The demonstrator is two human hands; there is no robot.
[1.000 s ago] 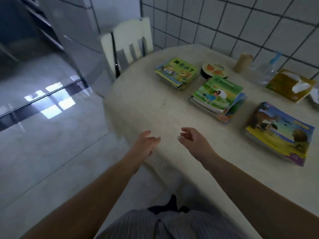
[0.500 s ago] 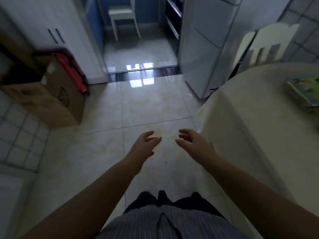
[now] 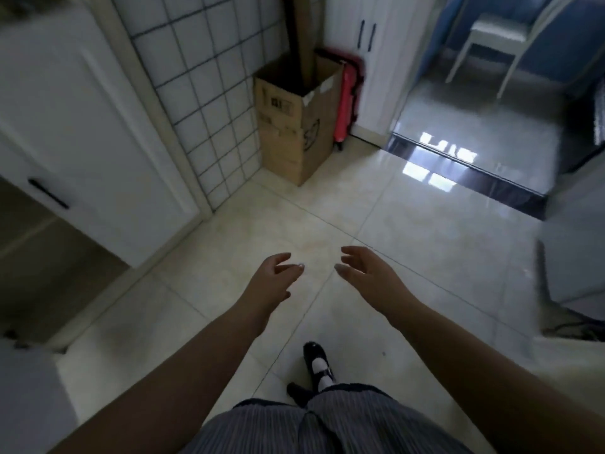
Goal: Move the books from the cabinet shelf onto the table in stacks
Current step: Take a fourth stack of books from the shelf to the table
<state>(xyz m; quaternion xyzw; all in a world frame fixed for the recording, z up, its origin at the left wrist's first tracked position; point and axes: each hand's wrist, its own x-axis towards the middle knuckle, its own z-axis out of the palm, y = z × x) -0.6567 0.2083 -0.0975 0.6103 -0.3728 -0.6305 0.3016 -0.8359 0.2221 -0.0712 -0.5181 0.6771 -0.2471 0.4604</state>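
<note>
Table gone from view; empty hands over floor; box print unreadable.

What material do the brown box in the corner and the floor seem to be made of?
Box: looks like corrugated cardboard, matte brown, with printed marks, tape and open flaps. Floor: probably glazed ceramic tile, glossy pale beige; grout lines show and window light reflects on it.
</note>
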